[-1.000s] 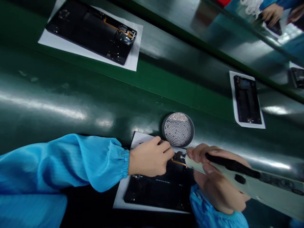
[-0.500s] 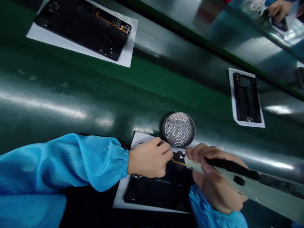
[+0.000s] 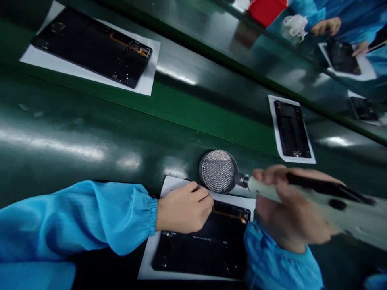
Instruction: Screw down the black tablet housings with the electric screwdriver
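My left hand (image 3: pixel 186 207) is closed, its fingers curled over the upper edge of a black phone housing (image 3: pixel 205 253). What its fingertips pinch, if anything, is hidden. The housing lies on white paper (image 3: pixel 148 262) and has an orange flex strip along its upper edge. My right hand (image 3: pixel 290 205), blurred, grips a pale electric screwdriver (image 3: pixel 320 205) with a black lever. Its dark tip points left, at the right rim of a round grey dish (image 3: pixel 219 172) with a dotted metallic surface. I cannot tell whether tip and dish touch.
Another black housing (image 3: pixel 90 48) lies on paper at the upper left, a further one (image 3: pixel 292 131) at the right. Across a raised ledge, a co-worker's hands (image 3: pixel 328 27) are at a dark device (image 3: pixel 344 56). A red box (image 3: pixel 267 10) stands there.
My right hand has moved the screwdriver right, off the housing, to the dish's right rim. The left hand stays closed at the housing's edge. The whole view has shifted a little.
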Available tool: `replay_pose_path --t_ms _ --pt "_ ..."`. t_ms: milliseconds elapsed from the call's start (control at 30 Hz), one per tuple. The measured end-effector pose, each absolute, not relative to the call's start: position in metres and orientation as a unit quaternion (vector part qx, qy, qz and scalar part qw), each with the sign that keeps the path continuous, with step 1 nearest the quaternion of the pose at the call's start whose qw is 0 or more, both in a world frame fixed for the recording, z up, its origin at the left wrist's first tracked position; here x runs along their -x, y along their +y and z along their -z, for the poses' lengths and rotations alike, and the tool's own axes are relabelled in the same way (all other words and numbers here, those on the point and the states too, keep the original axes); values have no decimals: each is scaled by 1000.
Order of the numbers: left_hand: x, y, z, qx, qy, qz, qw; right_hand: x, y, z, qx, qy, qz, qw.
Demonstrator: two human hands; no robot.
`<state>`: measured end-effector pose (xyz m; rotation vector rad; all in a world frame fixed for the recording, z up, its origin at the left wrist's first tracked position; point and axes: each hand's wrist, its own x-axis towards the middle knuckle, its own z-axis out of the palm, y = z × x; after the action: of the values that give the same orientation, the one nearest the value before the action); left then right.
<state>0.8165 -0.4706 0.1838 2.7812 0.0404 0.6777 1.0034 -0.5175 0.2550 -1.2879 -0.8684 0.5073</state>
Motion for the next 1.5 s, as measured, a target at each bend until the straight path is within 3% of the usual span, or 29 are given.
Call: replay_pose_path --t_ms 300,1500 --pt "-817 -473 -181 -959 20 -234 157 -1011 -480 -230 553 -351 -244 715" --pt "-818 -473 -181 -956 33 -235 174 -1007 -481 -232 562 -362 -258 698"
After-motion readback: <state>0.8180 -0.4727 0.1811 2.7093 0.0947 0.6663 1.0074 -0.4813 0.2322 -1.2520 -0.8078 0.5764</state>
